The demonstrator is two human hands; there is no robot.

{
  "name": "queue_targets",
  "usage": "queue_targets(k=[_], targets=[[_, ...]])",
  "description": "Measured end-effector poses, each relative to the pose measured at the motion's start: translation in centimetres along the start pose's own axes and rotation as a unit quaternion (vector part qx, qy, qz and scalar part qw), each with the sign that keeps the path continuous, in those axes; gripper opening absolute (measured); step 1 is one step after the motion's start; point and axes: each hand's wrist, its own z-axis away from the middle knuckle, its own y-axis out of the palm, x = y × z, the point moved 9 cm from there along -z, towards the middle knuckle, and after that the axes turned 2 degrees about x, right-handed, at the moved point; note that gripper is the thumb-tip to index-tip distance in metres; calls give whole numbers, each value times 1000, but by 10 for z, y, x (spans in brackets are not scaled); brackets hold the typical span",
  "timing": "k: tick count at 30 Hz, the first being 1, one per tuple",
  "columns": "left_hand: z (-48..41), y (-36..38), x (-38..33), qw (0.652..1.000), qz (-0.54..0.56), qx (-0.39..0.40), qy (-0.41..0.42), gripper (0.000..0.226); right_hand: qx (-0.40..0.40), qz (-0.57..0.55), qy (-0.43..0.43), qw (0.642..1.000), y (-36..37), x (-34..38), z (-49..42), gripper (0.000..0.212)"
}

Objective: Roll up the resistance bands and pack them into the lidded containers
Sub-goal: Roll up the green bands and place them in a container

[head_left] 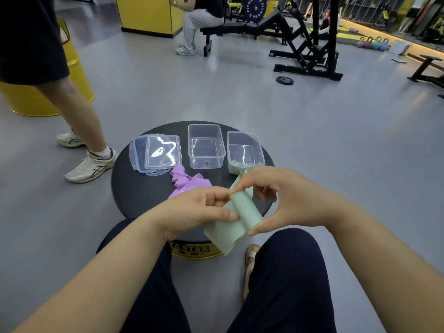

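A pale green resistance band (240,217) is held above the near edge of the round black table (134,188), partly folded into a loose roll. My left hand (192,210) pinches its left side between thumb and fingers. My right hand (286,200) pinches its right side at top and bottom. A purple band (187,181) lies crumpled on the table just behind my left hand. Two clear containers stand open at the back: the middle one (206,146) looks empty, the right one (245,152) has something pale at its bottom. Two clear lids (156,153) lie stacked at the left.
A person's legs in white trainers (91,164) stand close to the table's left. A yellow drum (36,97) is behind them. Gym benches, racks (310,44) and a weight plate (285,80) stand farther back on the grey floor. My knees flank the table's near side.
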Motion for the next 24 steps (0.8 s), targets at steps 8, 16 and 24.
queue_targets(k=[8,16,24], targets=[[-6,0,5,999,24,-45,10,39,41,11,23,999,8,1,-2,56],[-5,-4,11,996,41,-85,-3,39,62,23,22,998,15,2,-2,62],[-4,2,15,995,61,-76,-26,34,53,56,13,997,11,7,-3,55]])
